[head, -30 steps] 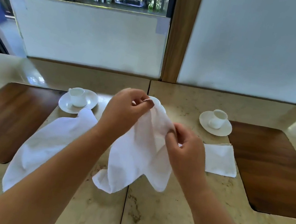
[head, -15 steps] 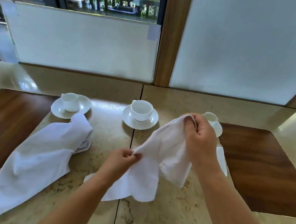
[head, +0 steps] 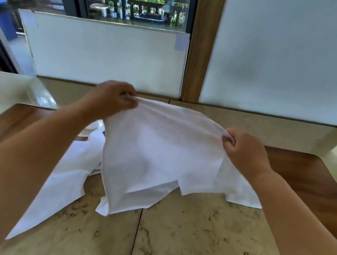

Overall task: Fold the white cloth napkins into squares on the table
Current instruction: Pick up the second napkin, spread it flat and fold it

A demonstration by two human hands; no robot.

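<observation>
A white cloth napkin (head: 160, 148) hangs spread in the air above the marble table (head: 189, 241). My left hand (head: 112, 98) pinches its upper left corner. Its upper right corner is pinched by my right hand (head: 245, 152). The napkin's lower edge drapes down to the table top. A second white napkin (head: 58, 187) lies unfolded on the table to the left, partly under my left forearm. A folded white napkin (head: 239, 191) peeks out below my right hand, mostly hidden by the held cloth.
A white cup and saucer (head: 92, 130) shows just left of the held napkin; the other cups are hidden behind it. Dark wooden inlays (head: 313, 183) flank the marble on both sides. Frosted window panels (head: 108, 56) rise at the table's far edge.
My hands have moved apart and upward, stretching the bunched napkin out wide by its two top corners. My left hand went from low centre to high left; the view tilted up.
</observation>
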